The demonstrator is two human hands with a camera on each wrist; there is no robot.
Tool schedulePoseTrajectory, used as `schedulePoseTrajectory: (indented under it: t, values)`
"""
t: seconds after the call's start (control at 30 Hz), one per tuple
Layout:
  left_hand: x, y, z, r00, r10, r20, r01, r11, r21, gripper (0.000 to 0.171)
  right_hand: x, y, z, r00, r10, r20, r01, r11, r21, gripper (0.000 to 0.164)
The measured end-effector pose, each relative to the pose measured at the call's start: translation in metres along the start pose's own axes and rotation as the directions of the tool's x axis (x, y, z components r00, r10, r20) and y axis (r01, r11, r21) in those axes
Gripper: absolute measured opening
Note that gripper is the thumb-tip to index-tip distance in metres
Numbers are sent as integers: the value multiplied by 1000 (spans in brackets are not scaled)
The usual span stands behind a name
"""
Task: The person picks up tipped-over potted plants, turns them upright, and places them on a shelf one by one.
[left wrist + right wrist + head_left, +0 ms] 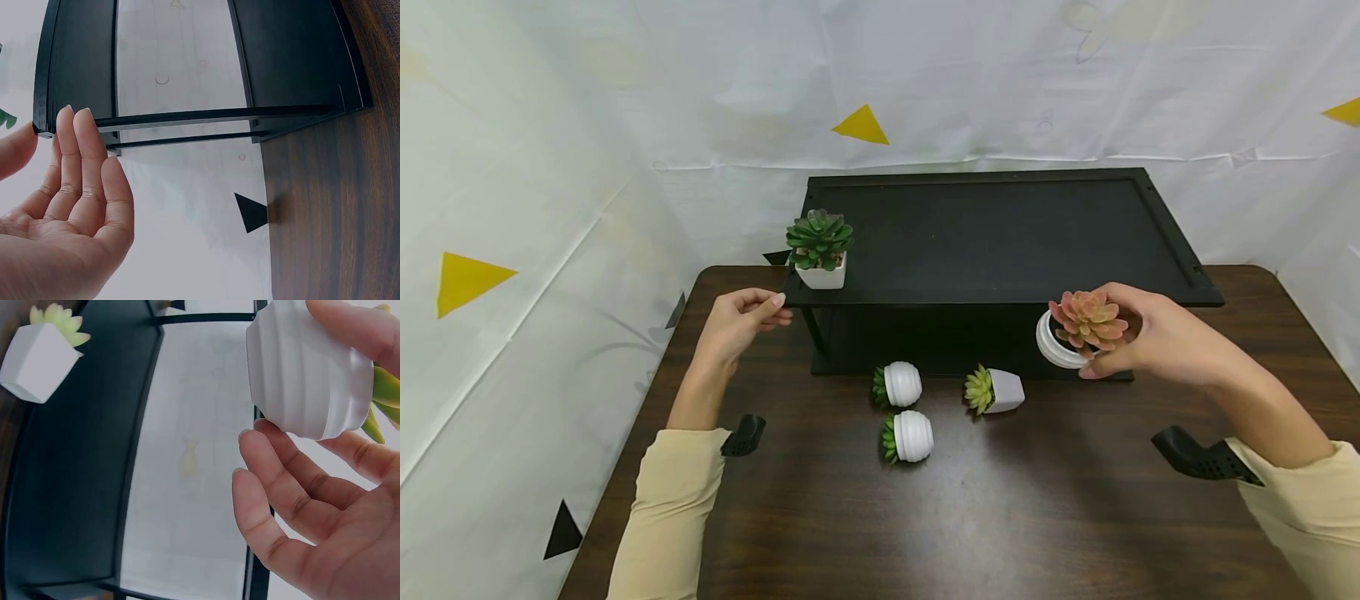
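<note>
My right hand (1157,337) grips a potted succulent with pinkish-orange leaves (1088,319) by its white ribbed pot (306,369), held up at the front right of a black two-tier shelf (985,242). In the right wrist view the thumb lies on one side of the pot and fingers on the other. My left hand (739,323) pinches the front left corner of the shelf's upper board, thumb on top and fingers beneath, as the left wrist view shows. Close to it, a dark green succulent in a white square pot (820,250) stands upright on that board.
Two small succulents in round white pots, an upper one (902,384) and a lower one (913,436), lie on their sides on the brown table (970,525). A light green succulent in a tapered white pot (1004,391) lies right of them. White sheeting (970,83) hangs behind.
</note>
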State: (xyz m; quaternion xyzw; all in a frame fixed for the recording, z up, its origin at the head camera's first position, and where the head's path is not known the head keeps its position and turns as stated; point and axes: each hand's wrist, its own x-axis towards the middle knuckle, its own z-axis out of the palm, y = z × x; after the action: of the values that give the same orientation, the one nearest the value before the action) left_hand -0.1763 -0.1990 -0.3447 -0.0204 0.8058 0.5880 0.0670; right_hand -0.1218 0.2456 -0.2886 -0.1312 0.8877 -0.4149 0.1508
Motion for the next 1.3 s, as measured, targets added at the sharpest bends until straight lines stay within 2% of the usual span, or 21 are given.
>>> schedulePoseTrajectory:
  t: [0.3, 0.57, 0.87, 1.03, 1.3]
  values:
    - [0, 2, -1, 1000, -8, 3, 8, 1000, 16, 35, 12, -12, -5, 1000, 6, 4, -6, 998, -57, 62]
    - [0, 2, -1, 1000, -3, 10, 3, 1000, 8, 34, 24, -26, -8, 1000, 13, 12, -13, 999, -48, 60]
    - [0, 1, -1, 1000, 5, 10, -5, 1000, -2, 32, 38, -41, -7, 999, 35, -7, -36, 992, -125, 61]
    - [0, 2, 0, 1000, 5, 11, -5, 1000, -25, 33, 44, -46, -7, 999, 33, 2, -32, 993, -115, 59]
    - [0, 4, 0, 1000, -17, 7, 17, 1000, -21, 34, 55, -52, -4, 999, 39, 18, -37, 997, -68, 63]
